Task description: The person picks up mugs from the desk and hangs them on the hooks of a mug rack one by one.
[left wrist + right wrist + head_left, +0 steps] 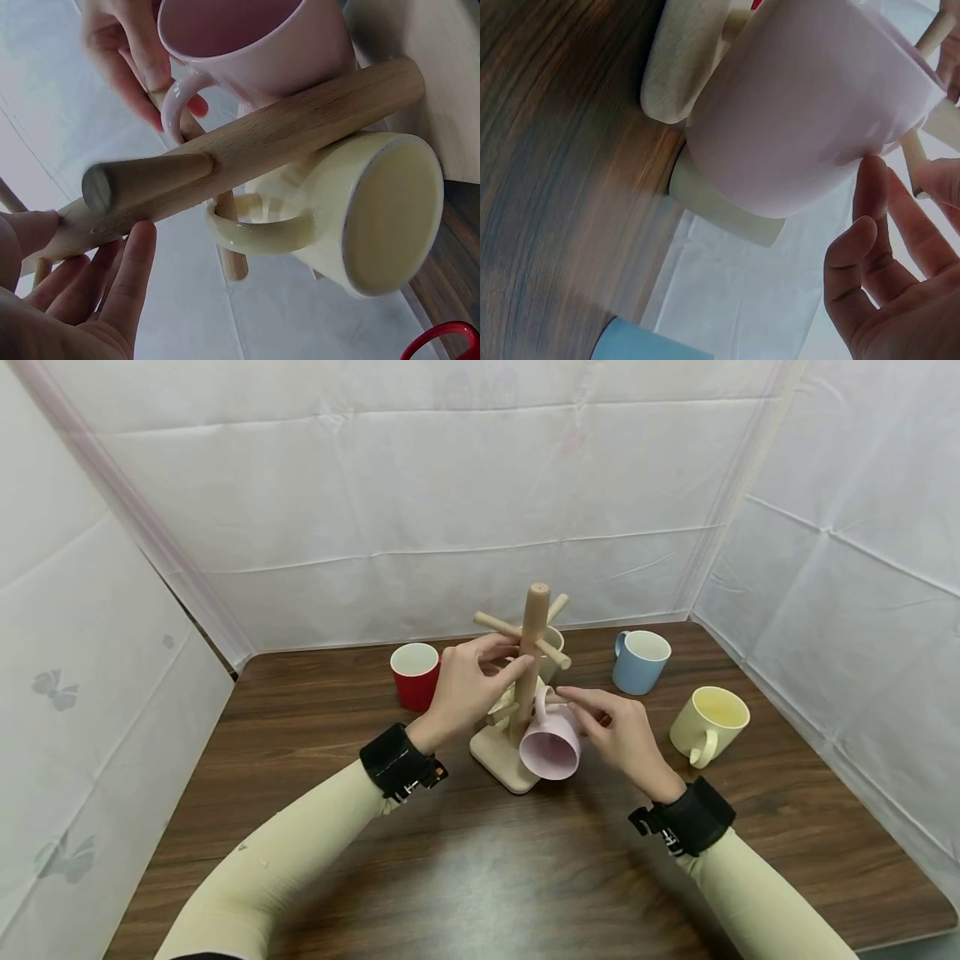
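A wooden mug tree (536, 618) stands mid-table on a pale base (498, 762). My left hand (468, 681) holds its upper post, thumb and fingers on either side. A pink mug (553, 745) hangs by its handle from a lower peg, its mouth tilted toward me. At that peg's outer end is my right hand (618, 735), fingers loosely bent, with fingertips (871, 176) right at the mug's side and another digit against the peg. In the left wrist view, a pale yellow mug (394, 214) hangs by its handle on the post's other side.
A red mug (415, 677) stands left of the tree, partly behind my left hand. To the right are a blue mug (641, 662) and a yellow mug (708, 725). A cream mug (552, 652) shows behind the post. White sheets (450, 485) enclose the table's back and sides.
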Motion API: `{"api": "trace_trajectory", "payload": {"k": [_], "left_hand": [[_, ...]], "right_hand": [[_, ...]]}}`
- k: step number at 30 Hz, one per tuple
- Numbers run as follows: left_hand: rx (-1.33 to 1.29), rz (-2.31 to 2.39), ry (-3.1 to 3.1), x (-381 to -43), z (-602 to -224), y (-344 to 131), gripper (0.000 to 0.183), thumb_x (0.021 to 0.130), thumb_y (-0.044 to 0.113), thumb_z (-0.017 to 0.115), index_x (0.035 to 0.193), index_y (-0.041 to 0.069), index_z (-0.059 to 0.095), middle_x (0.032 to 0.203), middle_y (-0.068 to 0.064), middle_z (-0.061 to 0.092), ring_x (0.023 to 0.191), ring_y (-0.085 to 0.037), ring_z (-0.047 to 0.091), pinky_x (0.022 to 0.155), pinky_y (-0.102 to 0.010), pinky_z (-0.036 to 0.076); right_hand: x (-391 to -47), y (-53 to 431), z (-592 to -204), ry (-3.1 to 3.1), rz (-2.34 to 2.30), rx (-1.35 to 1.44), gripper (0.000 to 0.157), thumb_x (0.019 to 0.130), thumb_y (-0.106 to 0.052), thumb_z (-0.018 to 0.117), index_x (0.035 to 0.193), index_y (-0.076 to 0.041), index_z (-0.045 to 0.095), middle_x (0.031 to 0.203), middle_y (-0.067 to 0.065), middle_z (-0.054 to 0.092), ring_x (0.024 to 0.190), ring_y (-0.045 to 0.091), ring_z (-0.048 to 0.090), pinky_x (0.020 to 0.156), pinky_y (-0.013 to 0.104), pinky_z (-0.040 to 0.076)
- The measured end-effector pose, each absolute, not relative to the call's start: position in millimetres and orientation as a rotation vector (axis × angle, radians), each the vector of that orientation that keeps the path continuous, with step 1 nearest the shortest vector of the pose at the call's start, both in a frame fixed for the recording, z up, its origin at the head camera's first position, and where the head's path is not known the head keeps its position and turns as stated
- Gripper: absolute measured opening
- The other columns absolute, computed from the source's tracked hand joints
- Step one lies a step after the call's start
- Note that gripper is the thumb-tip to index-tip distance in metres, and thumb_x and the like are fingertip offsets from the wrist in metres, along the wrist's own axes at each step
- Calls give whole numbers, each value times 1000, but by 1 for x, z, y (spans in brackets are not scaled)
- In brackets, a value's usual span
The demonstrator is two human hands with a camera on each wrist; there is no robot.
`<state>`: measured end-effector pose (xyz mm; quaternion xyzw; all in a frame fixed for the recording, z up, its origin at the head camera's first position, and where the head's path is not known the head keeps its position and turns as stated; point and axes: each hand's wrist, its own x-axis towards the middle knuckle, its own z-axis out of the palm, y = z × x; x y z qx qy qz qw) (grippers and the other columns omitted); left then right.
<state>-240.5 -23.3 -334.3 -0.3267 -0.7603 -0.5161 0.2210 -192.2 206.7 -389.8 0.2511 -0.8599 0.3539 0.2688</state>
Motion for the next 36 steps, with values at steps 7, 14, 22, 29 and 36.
{"api": "trace_trajectory", "payload": {"k": [7,14,22,29,36], "left_hand": [[-897,-1410,-2084,-238,-337,-23,26,83,23,69,107,13,68,95,1,69,79,0,61,60,-22,53],[-904,-1372,-2057,-237,-339,-24,25,85,22,67,109,15,68,96,3,69,79,-1,61,59,-19,52],[-960,-1404,-2045,-238,-342,-23,25,86,18,64,110,13,67,96,0,68,77,-3,62,60,-20,52],[-1033,-1401,-2036,-240,-344,-23,27,86,15,64,112,8,65,100,-4,67,77,-6,63,64,-21,52],[-1106,-1367,-2008,-241,-353,-24,32,86,13,63,117,5,62,102,-7,67,82,-9,62,67,-28,54]], "right_hand": [[-206,209,-393,-2280,874,654,29,88,-12,62,114,-25,67,56,-12,42,45,4,36,39,25,31],[-214,210,-394,-2267,875,659,29,88,-12,62,114,-25,67,59,-10,42,46,7,35,41,25,29],[-215,213,-395,-2256,861,661,31,88,-12,62,114,-27,67,60,-10,41,49,6,35,43,25,29],[-216,215,-394,-2248,856,657,30,87,-12,64,114,-26,67,61,-11,43,49,5,36,43,25,30],[-214,223,-393,-2302,851,724,33,88,-11,62,119,-25,64,66,-10,47,52,5,36,45,25,31]]}}
